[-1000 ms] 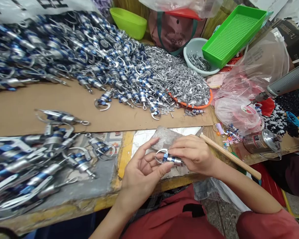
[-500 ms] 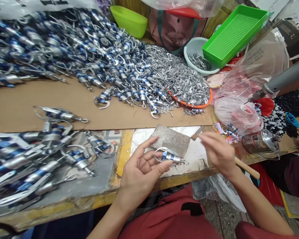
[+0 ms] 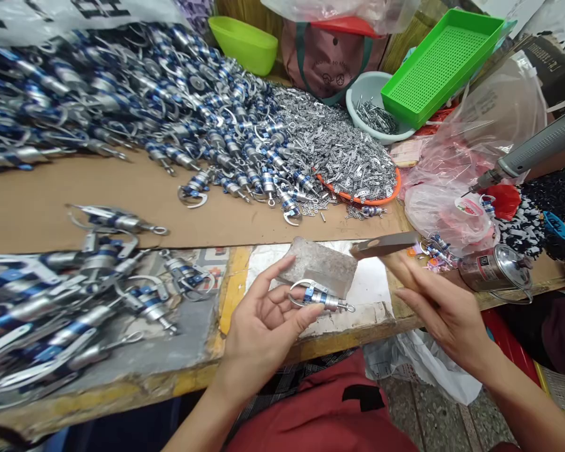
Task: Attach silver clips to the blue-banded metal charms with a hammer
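Note:
Between the thumb and fingers of my left hand (image 3: 268,314) is a small silver-and-blue metal piece (image 3: 327,299) with a curved arm and a ring at its right end. It lies at the front edge of a worn metal block (image 3: 322,267), which rests on white paper (image 3: 374,279). My right hand (image 3: 445,301) is closed round the wooden handle of a hammer (image 3: 386,245). The hammer's dark head is raised beside the block's right corner, apart from the metal piece.
Similar pieces lie heaped at the back left (image 3: 169,94) and front left (image 3: 75,301). Behind the block are a pile of small metal parts (image 3: 348,150), a bowl (image 3: 379,135) and a green tray (image 3: 442,69). A power tool (image 3: 537,147) and a lidded metal cup (image 3: 494,267) are at the right.
My right hand has moved a little right and turned, and the hammer head has swung into clear view at the block's right. My left hand and its piece have hardly moved.

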`<state>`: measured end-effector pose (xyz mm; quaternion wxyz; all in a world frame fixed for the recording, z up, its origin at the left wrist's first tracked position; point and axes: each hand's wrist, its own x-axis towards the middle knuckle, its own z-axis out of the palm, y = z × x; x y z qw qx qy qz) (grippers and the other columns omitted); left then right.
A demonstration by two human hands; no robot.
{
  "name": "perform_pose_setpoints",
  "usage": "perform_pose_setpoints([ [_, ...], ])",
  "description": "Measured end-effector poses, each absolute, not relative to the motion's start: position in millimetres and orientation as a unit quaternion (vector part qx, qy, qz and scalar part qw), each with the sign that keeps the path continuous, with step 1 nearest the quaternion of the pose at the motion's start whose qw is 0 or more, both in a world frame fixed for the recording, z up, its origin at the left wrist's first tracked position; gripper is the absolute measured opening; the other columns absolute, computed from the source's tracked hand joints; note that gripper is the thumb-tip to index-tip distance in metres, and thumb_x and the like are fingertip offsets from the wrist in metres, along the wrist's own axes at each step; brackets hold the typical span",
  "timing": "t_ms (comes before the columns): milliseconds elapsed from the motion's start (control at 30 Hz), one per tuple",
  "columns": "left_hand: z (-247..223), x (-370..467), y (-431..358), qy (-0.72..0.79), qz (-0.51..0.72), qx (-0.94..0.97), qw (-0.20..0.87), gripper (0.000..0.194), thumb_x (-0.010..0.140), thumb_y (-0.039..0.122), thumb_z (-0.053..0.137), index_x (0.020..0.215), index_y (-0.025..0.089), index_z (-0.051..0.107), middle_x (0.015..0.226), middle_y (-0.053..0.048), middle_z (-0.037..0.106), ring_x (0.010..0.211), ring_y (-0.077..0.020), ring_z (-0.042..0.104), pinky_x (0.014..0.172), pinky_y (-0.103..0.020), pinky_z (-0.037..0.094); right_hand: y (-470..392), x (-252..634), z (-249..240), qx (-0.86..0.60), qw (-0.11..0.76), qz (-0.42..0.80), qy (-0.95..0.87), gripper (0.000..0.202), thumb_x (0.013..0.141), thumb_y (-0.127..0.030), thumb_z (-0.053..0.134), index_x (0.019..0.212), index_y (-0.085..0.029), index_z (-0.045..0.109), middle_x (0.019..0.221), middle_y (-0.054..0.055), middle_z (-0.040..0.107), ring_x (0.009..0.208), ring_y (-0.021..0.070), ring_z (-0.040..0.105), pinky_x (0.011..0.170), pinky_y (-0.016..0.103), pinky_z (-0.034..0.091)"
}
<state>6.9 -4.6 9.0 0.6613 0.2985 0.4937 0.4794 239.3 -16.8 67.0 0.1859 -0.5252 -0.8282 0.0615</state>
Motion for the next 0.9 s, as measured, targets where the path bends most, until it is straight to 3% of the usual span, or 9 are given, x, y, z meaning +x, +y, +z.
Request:
perform_pose_setpoints([
  [100, 8.6, 6.8, -4.1, 0.491, 0.482, 0.300, 0.661, 0.075, 0.058, 0.021, 0.079, 0.126, 0.019, 0.045, 0.069, 0.005, 0.061, 0.066, -0.0099, 0.062, 0.065, -0.019, 0.054, -21.5, 229.1, 72.9, -0.492, 0.220, 0.020, -0.842, 0.056, 0.093, -0.021, 0.045, 0.144, -0.030, 0.024, 0.099, 0.004, 0.069, 0.084, 0.0169, 0.066, 0.069, 0.025, 0.052],
  [267, 12.9, 8.9, -2.8, 0.482, 0.483, 0.298, 0.667, 0.079, 0.060, 0.022, 0.078, 0.130, 0.017, 0.040, 0.070, 0.003, 0.064, 0.069, -0.0133, 0.065, 0.071, -0.026, 0.055, -20.9, 217.7, 66.2, -0.478, 0.056, 0.022, -0.876, 0.049, 0.094, -0.024, 0.041, 0.142, -0.025, 0.030, 0.072, 0.000, 0.062, 0.055, 0.0149, 0.057, 0.049, 0.025, 0.041],
  [333, 14.6, 9.6, -2.6, 0.486, 0.483, 0.299, 0.664, 0.079, 0.060, 0.022, 0.078, 0.130, 0.017, 0.040, 0.069, 0.003, 0.064, 0.069, -0.0140, 0.066, 0.072, -0.028, 0.055, -19.6, 216.9, 65.5, -0.478, 0.044, 0.007, -0.877, 0.048, 0.094, -0.023, 0.042, 0.140, -0.025, 0.032, 0.071, 0.000, 0.060, 0.054, 0.0137, 0.055, 0.049, 0.024, 0.040],
  [433, 16.3, 10.0, -3.0, 0.490, 0.485, 0.301, 0.659, 0.079, 0.059, 0.022, 0.078, 0.128, 0.018, 0.042, 0.067, 0.005, 0.062, 0.066, -0.0135, 0.065, 0.069, -0.027, 0.055, -19.5, 217.5, 66.9, -0.456, 0.093, -0.033, -0.885, 0.049, 0.092, -0.017, 0.040, 0.140, -0.025, 0.032, 0.071, 0.000, 0.060, 0.057, 0.0135, 0.055, 0.053, 0.024, 0.040],
  [567, 17.1, 10.0, -3.3, 0.482, 0.500, 0.292, 0.658, 0.075, 0.060, 0.021, 0.077, 0.127, 0.018, 0.043, 0.066, 0.004, 0.063, 0.066, -0.0137, 0.066, 0.070, -0.028, 0.055, -21.3, 213.8, 65.4, -0.461, 0.039, -0.019, -0.887, 0.047, 0.092, -0.017, 0.040, 0.138, -0.023, 0.037, 0.068, 0.000, 0.058, 0.051, 0.0134, 0.051, 0.047, 0.024, 0.036],
  [700, 15.7, 14.5, -2.5, 0.482, 0.487, 0.300, 0.664, 0.079, 0.058, 0.022, 0.079, 0.127, 0.017, 0.042, 0.066, 0.004, 0.063, 0.065, -0.0122, 0.064, 0.069, -0.024, 0.054, -22.5, 205.6, 60.8, -0.482, 0.079, -0.005, -0.872, 0.046, 0.093, -0.019, 0.039, 0.139, -0.022, 0.038, 0.068, 0.001, 0.060, 0.056, 0.0138, 0.056, 0.052, 0.023, 0.043],
  [800, 15.7, 12.4, -3.4, 0.475, 0.478, 0.307, 0.672, 0.081, 0.058, 0.025, 0.079, 0.128, 0.016, 0.041, 0.068, 0.003, 0.063, 0.068, -0.0141, 0.064, 0.070, -0.027, 0.054, -18.5, 210.3, 53.6, -0.496, 0.098, 0.045, -0.861, 0.043, 0.094, -0.024, 0.041, 0.137, -0.025, 0.042, 0.081, 0.003, 0.068, 0.068, 0.0145, 0.064, 0.061, 0.023, 0.050],
  [900, 17.0, -18.7, -3.4, 0.532, 0.485, 0.324, 0.614, 0.075, 0.058, 0.027, 0.079, 0.126, 0.020, 0.047, 0.076, 0.001, 0.063, 0.072, -0.0161, 0.065, 0.073, -0.029, 0.054, -5.8, 237.4, 40.4, -0.567, 0.177, 0.092, -0.799, 0.042, 0.093, -0.033, 0.043, 0.134, -0.023, 0.046, 0.119, 0.007, 0.064, 0.103, 0.0180, 0.063, 0.086, 0.028, 0.050],
])
